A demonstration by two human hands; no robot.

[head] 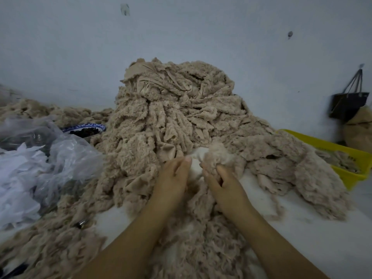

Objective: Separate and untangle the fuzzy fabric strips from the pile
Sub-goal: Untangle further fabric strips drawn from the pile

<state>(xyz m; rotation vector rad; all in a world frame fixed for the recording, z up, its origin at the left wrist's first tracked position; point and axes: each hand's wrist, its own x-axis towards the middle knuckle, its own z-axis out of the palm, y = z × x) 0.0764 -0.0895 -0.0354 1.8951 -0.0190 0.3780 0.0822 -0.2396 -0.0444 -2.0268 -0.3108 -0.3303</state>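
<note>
A tall pile of beige fuzzy fabric strips (177,109) rises in the middle against the wall and spills toward me. At its foot, my left hand (174,176) and my right hand (223,182) sit close together, each pinching part of one fuzzy strip (217,156) with a pale backing that shows between the thumbs. More loose fuzzy strips (201,238) lie under and between my forearms. Another heap of strips (314,178) drapes to the right.
Crumpled clear plastic bags with white scraps (40,164) lie at left. A blue-patterned bowl (84,129) sits behind them. A yellow crate (350,158) holding strips stands at right, with a dark bag (348,103) hanging on the wall above. Metal scissors (82,223) peek out lower left.
</note>
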